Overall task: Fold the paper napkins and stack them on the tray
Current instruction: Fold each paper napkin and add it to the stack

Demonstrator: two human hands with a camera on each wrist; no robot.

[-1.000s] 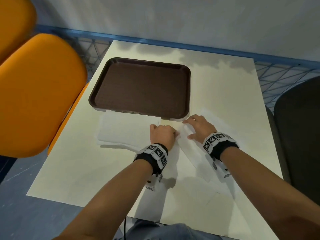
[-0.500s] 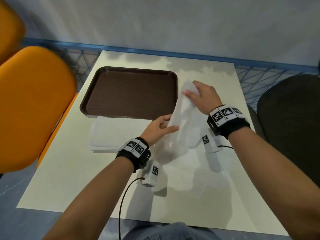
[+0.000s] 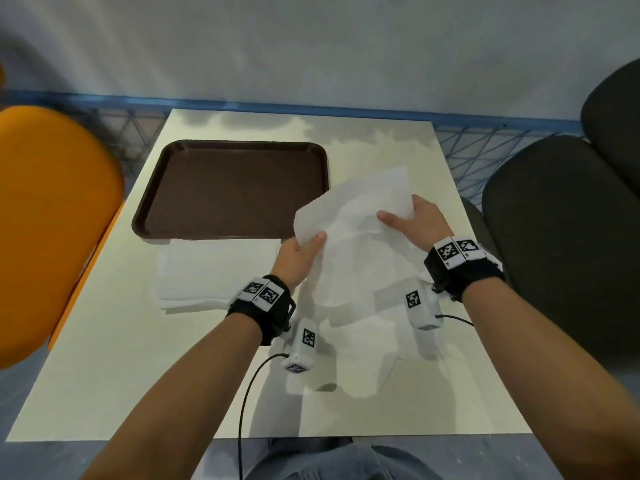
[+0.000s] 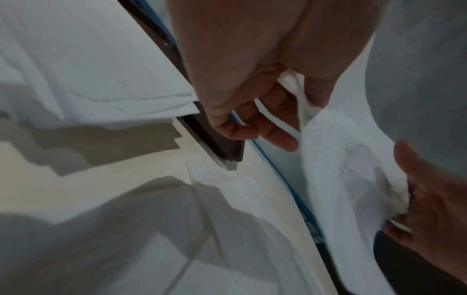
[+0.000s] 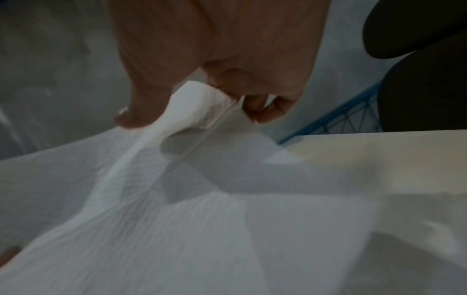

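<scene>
1. Nearest: my left hand (image 3: 298, 258) pinches the napkin (image 3: 360, 230) at its left edge; my right hand (image 3: 415, 221) pinches the right edge, sheet raised above the table (image 3: 114, 358).
2. Only the wrist views show the paper bunched between thumb and fingers (image 5: 257, 111).
3. Napkin stack (image 3: 214, 271) lies left of my hands, touching the tray (image 3: 239, 188) rim.
4. Orange chair (image 3: 52, 230) left, dark chair (image 3: 561, 237) right.
</scene>
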